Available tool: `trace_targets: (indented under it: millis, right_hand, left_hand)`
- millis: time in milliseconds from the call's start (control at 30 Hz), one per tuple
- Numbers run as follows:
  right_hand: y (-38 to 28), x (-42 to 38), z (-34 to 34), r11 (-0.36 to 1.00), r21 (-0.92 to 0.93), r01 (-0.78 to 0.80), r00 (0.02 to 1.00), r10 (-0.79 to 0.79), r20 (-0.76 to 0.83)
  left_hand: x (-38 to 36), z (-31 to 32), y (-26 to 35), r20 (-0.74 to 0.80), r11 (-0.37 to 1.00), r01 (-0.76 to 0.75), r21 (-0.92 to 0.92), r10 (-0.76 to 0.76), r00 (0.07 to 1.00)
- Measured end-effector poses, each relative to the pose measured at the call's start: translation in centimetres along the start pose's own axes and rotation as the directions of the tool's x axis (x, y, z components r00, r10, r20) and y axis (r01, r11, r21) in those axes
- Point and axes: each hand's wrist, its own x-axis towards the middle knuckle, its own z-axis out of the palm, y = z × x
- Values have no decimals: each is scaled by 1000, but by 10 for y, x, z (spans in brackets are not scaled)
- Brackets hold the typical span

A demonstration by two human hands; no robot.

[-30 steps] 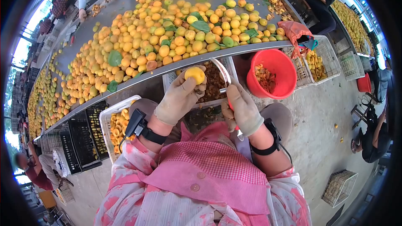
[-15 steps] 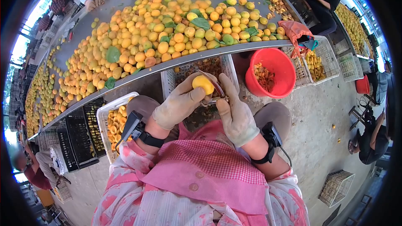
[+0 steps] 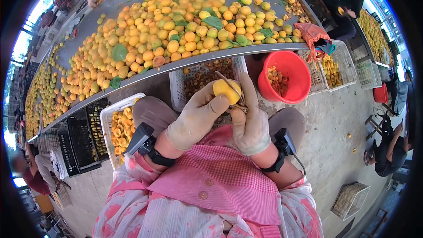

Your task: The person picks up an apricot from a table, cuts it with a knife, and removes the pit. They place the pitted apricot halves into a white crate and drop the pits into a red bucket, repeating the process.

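Note:
Both of my hands wear pale, stained work gloves and meet in front of my lap. My left hand [image 3: 198, 114] is closed around a yellow apricot [image 3: 227, 91], its thumb pressed on the near side. Against the fruit's right side, my right hand [image 3: 251, 123] grips a thin curved-bladed tool [image 3: 229, 80] whose kind I cannot make out. The blade runs along the top and right of the apricot. Part of the tool is hidden by fingers. Below my hands, a white crate [image 3: 177, 89] holds brownish scraps.
Many apricots [image 3: 145, 53] with green leaves cover the metal table [image 3: 176, 67] ahead. A red bucket [image 3: 304, 79] with cut pieces stands right of my knees. To the left is a white crate [image 3: 107, 128] of apricot halves. An orange bag [image 3: 310, 33] hangs over the table edge. Other people work around.
My hands have shifted slightly right with the apricot. The blade, earlier at the fruit's right side, now lies across its top and right. My left knee shows more.

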Motion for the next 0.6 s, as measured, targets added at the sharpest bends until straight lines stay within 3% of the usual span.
trace_targets:
  millis: [33,67,133,167,233,267,333,367,433,467,533,567,600]
  right_hand:
    - [0,0,-3,1000,1,2,1000,-2,2]
    - [0,1,-6,1000,1,13,999,-13,49]
    - [0,1,-10,1000,1,24,995,-24,98]
    - [1,3,-11,999,-46,25,992,-19,126]
    - [0,4,-12,995,-92,29,988,-14,154]
    - [-2,3,-12,999,-21,-38,985,41,169]
    - [-2,4,-8,993,52,-102,978,90,189]
    - [0,4,-3,998,51,-39,994,33,108]
    - [4,4,3,999,41,22,999,-23,22]
    - [5,4,4,997,35,65,998,-65,-9]
    - [5,5,2,993,27,113,993,-112,-32]
    - [3,6,-2,995,26,92,996,-92,20]
    - [4,6,-4,996,26,80,996,-81,47]
  left_hand:
    - [-1,0,5,25,990,-39,132,36,999]
    - [-2,3,14,24,990,-40,132,37,999]
    - [-1,7,32,75,821,-115,560,88,993]
    - [0,2,33,72,823,-114,557,89,993]
    - [5,-9,32,188,591,-187,785,61,980]
    - [4,-9,29,186,590,-187,785,63,980]
    - [4,-2,19,20,939,11,342,-19,1000]
    - [2,2,14,21,939,11,344,-20,1000]
    - [0,7,5,-73,1000,21,-22,-23,997]
    - [-1,9,6,-73,999,21,-25,-23,997]
    - [-4,12,13,-45,964,-57,259,71,996]
    - [-5,12,19,-49,964,-59,258,74,996]
    - [-5,10,28,-8,821,-98,562,124,992]
